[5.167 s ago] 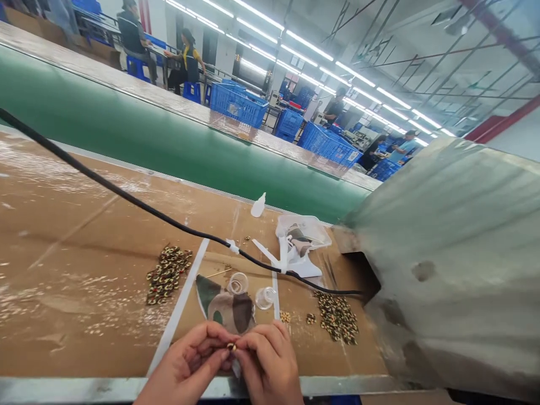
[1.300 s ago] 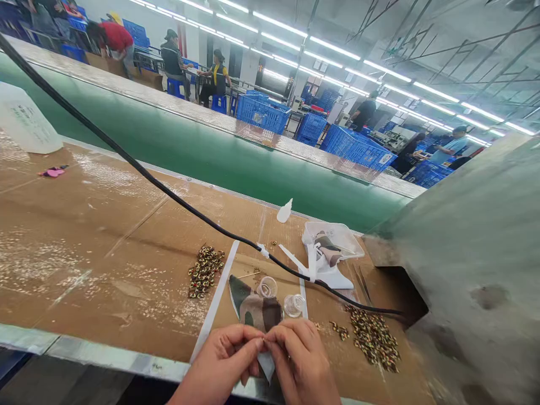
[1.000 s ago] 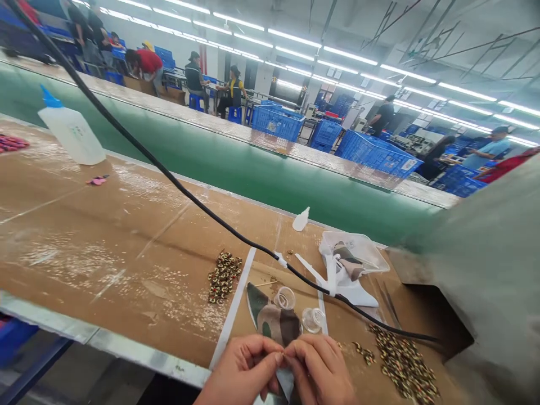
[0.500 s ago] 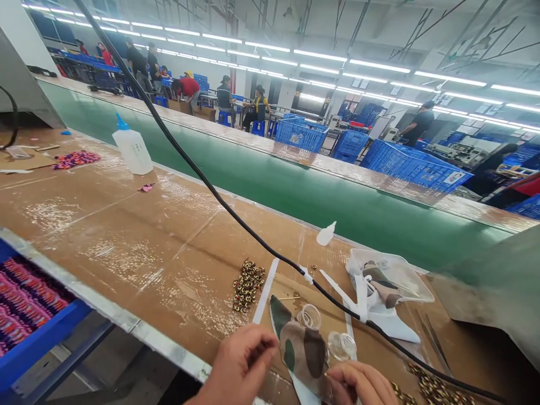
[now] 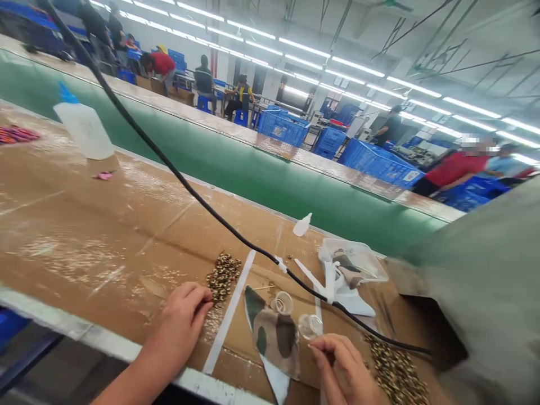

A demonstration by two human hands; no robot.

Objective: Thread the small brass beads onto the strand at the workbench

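My left hand [image 5: 183, 318] reaches the near edge of a pile of small dark-and-gold beads [image 5: 224, 275], its fingertips pressed together there; whether a bead is between them is hidden. My right hand [image 5: 348, 368] is in a pinch beside the camouflage cloth piece [image 5: 276, 337], with a tiny pale tip at the fingers that is too small to name. The cloth lies flat on the cardboard, its white backing showing below. Clear round plastic cups [image 5: 311, 326] stand at its right edge, and another clear cup [image 5: 282, 304] rests at its top.
A black cable [image 5: 177, 174] crosses in front of me. A second bead pile [image 5: 396, 371] lies at right. Beyond are a clear tray [image 5: 371, 264], a small white bottle [image 5: 302, 225], a large blue-capped bottle [image 5: 86, 126] and a green conveyor belt [image 5: 202, 152]. Other people work farther off.
My left hand has moved left from beside the cloth to the bead pile. My right hand has come away from the cloth's lower right edge. The view has shifted to the right.
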